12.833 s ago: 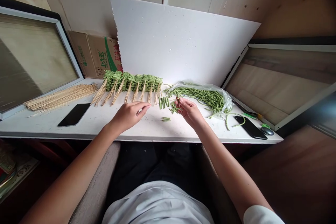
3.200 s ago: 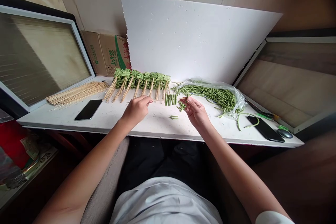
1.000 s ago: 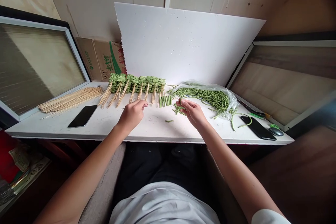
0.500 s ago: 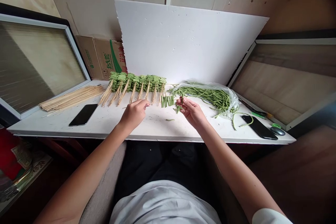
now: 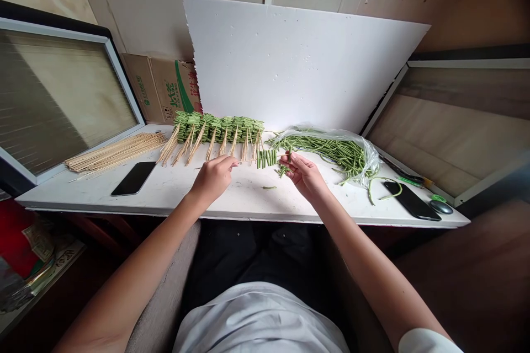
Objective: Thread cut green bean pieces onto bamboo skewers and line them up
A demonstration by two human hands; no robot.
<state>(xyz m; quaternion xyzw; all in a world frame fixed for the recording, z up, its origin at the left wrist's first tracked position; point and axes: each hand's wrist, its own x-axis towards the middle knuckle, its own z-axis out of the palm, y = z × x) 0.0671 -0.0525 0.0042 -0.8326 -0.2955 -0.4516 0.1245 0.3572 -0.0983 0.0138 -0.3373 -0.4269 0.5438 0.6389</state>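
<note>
Bamboo skewer (image 5: 248, 161) sits level above the white table (image 5: 248, 201), directly ahead of me at 12 o'clock, and I log it held in the left hand (image 5: 213, 179), thumb and fingers closed in a narrow pinch on it. Its far end runs into a tight group of cut green bean pieces (image 5: 265, 158), set side by side. The right hand (image 5: 304, 176), at 1 o'clock, is also in a narrow pinch, on a short bean piece (image 5: 289, 154) standing just beside that group. A small cluster of loose bean pieces (image 5: 282, 171) lies under those fingers, and a single stray piece (image 5: 269, 187) rests on the table at 12 o'clock. Moving outward, I record a black smartphone (image 5: 133, 178) at 10 o'clock and a second one (image 5: 412, 201) at 2 o'clock. Beyond them are a bundle of bare skewers (image 5: 116, 151) at 10 o'clock and a clear plastic bag (image 5: 364, 157) of long green beans (image 5: 331, 151) at 1 o'clock. Farthest along the table, a row of loaded skewers (image 5: 219, 128) stands at 12 o'clock, against a white foam board (image 5: 302, 60), with a cardboard box (image 5: 161, 91) at 11 o'clock.
</note>
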